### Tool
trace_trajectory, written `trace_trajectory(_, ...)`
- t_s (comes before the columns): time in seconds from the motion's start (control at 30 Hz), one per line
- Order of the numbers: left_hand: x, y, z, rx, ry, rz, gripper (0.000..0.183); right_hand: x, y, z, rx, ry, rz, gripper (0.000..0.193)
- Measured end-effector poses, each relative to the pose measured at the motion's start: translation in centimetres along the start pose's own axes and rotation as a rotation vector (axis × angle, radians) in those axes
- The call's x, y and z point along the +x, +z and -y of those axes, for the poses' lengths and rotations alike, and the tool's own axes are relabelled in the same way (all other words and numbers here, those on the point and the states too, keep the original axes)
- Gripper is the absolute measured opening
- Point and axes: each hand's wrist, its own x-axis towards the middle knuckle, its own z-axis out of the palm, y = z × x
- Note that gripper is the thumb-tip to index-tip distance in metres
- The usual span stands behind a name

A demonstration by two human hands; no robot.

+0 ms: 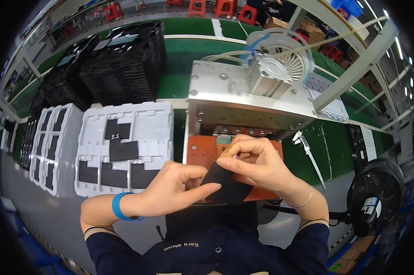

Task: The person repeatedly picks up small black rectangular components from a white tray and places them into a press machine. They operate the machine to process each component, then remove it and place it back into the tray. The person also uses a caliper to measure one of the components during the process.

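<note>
A flat black sheet piece [230, 185] is held between my two hands, tilted, in front of the orange base plate [198, 149] of a metal press. My left hand [175, 185] grips its left side, thumb lying over the face. At the top corner, the fingertips of my right hand [257, 162] pinch together; whether they also hold something thin there is hidden. To the left, a white molded tray [91, 126] carries several similar black notched pieces [123, 150], two of them lying across its upper middle.
The metal press [216, 85] stands right ahead, with an air cylinder and tubes on top. Tall stacks of black trays [122, 73] rise at the far left. Another white tray [51, 146] sits further left. A caliper [311, 158] lies on the green mat; a black fan [376, 188] is at right.
</note>
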Motion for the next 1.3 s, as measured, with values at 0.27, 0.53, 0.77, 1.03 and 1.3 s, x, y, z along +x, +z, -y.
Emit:
trace_trajectory(0.27,-6.1,-2.5,1.6,-0.12,-0.147,-0.072,0.026,1.8,1.6,3.3,-0.327,-0.23,-0.118,0.011)
trace_trajectory(0.53,-9.1,-8.1,4.7,-0.261,-0.318,-0.391,0.044,4.5,5.4,1.5,-0.415,-0.17,0.085,0.014)
trace_trajectory(0.77,-11.5,-15.8,9.6,-0.122,-0.371,-0.68,0.023,10.8,8.9,-1.8,-0.831,-0.395,0.268,0.032)
trace_trajectory(1.03,-11.7,-23.8,11.3,0.08,-0.352,-0.886,0.021,16.1,13.7,-5.9,-1.055,-0.438,0.242,0.051)
trace_trajectory(1.3,-11.3,-22.7,13.0,0.97,-0.411,-0.955,0.033,17.0,15.4,-6.7,-1.011,-0.341,0.277,0.055)
